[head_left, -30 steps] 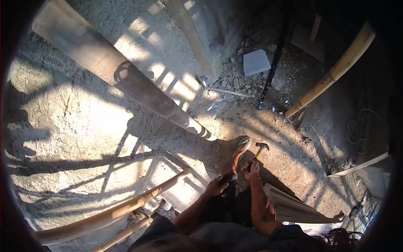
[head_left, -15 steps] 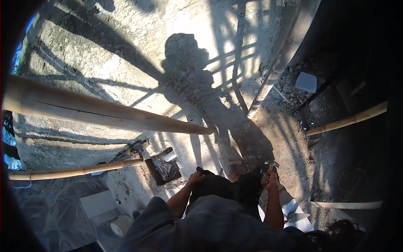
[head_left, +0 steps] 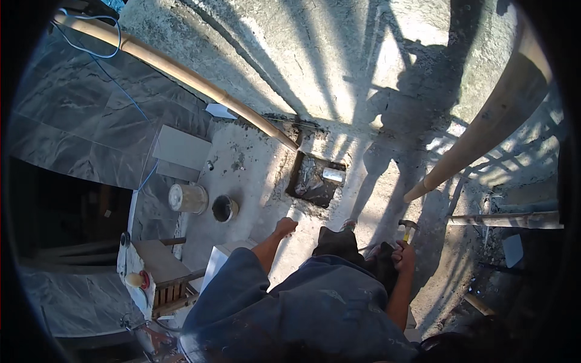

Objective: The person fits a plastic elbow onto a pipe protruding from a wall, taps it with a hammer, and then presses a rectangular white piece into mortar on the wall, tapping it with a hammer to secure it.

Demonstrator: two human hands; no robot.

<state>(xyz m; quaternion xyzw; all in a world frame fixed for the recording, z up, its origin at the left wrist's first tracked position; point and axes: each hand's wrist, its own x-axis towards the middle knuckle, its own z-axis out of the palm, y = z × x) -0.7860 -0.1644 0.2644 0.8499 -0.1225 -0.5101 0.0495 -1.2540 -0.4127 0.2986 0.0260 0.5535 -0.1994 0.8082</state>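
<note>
In my right hand is a claw hammer, its dark metal head up and a yellow part of the handle showing above my fingers. My left hand is curled into a fist over the pale concrete floor; its palm faces away, and whatever it might hold is hidden. Ahead of that fist, a square pit is cut into the floor. Inside the pit lie rubble and a short white pipe-like piece.
Bamboo poles slant in from the upper left and right. Left are a pale bucket, a dark-mouthed bucket, grey marbled tiles and a machine with a wooden frame. A rough wall stands ahead.
My view has swung left, bringing the buckets, tiles and machine into sight. The hammer stays in my right hand. My left hand now shows apart from the dark trousers.
</note>
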